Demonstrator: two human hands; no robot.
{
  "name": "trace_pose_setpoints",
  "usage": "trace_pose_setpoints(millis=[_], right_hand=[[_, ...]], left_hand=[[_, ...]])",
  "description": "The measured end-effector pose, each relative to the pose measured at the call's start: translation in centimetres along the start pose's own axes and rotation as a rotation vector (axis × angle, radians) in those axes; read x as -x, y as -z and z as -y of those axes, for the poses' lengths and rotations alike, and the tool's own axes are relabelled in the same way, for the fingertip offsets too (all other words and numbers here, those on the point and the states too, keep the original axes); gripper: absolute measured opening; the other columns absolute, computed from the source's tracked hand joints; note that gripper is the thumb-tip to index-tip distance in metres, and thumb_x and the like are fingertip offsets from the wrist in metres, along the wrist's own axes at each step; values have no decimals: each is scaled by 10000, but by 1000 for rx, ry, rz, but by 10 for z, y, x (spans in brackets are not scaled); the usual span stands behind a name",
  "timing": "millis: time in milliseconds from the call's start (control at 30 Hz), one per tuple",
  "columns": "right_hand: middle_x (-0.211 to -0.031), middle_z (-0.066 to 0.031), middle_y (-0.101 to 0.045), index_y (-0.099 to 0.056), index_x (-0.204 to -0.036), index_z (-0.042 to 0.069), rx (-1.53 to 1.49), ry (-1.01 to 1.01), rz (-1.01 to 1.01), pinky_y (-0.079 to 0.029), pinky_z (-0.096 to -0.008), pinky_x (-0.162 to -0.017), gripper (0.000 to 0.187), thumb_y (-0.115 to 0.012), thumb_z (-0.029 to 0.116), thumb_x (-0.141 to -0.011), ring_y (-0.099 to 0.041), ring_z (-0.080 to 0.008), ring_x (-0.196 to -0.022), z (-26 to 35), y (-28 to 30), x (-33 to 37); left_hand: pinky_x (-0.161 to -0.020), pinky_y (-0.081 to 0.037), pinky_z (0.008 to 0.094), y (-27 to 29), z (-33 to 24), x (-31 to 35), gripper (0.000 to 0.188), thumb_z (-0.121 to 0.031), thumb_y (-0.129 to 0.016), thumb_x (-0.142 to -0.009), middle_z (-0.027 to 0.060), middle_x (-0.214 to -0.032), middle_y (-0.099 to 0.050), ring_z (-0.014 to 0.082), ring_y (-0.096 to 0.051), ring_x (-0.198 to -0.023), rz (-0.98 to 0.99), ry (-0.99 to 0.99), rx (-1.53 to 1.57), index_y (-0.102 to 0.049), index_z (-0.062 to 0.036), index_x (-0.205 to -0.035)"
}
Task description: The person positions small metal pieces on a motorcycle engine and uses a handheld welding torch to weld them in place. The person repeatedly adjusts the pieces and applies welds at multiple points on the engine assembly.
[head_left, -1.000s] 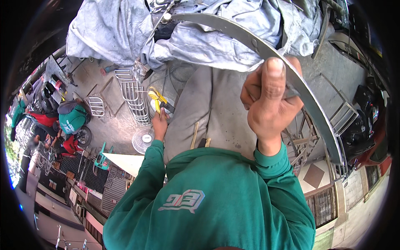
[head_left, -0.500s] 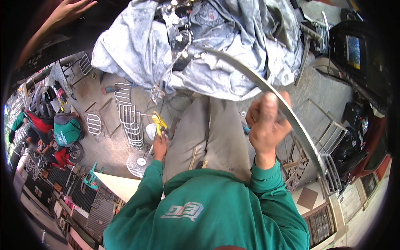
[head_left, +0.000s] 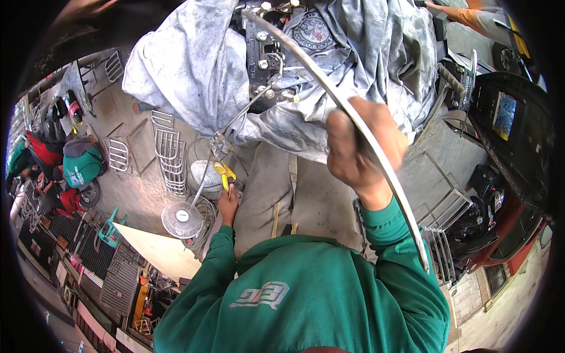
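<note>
My right hand [head_left: 368, 147] is closed around a long, flat metal strip [head_left: 318, 70], which looks bowed in this wide view. The strip's far end hangs over a black block with shiny bolts [head_left: 265, 62], and its near end reaches back past my right forearm. Grey cloth [head_left: 176, 70] is draped around the block. Low at my left side, my left hand [head_left: 229, 203] grips a yellow-handled tool [head_left: 222, 170]; its exact kind is unclear. A thin cable or wire runs from the block down toward a crumpled silvery lump [head_left: 220, 146] above the tool.
A round fan [head_left: 181, 220] and stacked metal racks [head_left: 168, 153] stand on the left floor. Farther left, a person in green [head_left: 82, 165] bends near a red motorbike. A dark raised vehicle panel [head_left: 512, 117] rises at right. Other people's arms show at the upper corners.
My right hand has moved up and slightly left with the strip, turning knuckles upward. The strip's far end has risen across the block. My left hand still holds the yellow-handled tool.
</note>
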State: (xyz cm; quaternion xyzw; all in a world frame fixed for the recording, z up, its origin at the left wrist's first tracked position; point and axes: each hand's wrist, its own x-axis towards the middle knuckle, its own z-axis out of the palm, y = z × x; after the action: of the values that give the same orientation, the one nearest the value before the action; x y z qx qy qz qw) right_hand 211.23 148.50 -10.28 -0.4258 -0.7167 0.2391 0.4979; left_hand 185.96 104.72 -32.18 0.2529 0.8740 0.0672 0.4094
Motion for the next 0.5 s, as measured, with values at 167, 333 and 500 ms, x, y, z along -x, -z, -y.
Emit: trace_pose_setpoints(millis=[167, 333, 500], right_hand=[[-652, -73, -631, -622, -806, 21, -5, -55, 121, -493, -310, -465, 213, -834, 11, -816, -613, -202, -486, -7, 6, -1], [-682, -89, -638, -627, -847, 16, -42, -13, 154, -489, -306, -487, 165, -791, 2, -850, -609, -205, -505, -15, 6, 0], [-731, -104, -670, -656, -888, -6, -161, -21, 90, -497, -308, -535, 131, -776, 42, -912, -627, -221, -544, -15, 6, 1]], left_hand=[[-627, -513, 383, -11, -15, 5, 435, -391, -559, -1087, 80, -667, -689, 243, -690, -627, -34, -35, 39, -653, -9, -900], [-626, -512, 369, -12, -20, 9, 366, -335, -585, -1083, 85, -662, -677, 232, -686, -624, -20, -32, 61, -658, -3, -948], [-623, -509, 361, -14, -14, 9, 383, -354, -569, -1089, 82, -662, -675, 218, -681, -618, 4, 59, 90, -661, 0, -975]])
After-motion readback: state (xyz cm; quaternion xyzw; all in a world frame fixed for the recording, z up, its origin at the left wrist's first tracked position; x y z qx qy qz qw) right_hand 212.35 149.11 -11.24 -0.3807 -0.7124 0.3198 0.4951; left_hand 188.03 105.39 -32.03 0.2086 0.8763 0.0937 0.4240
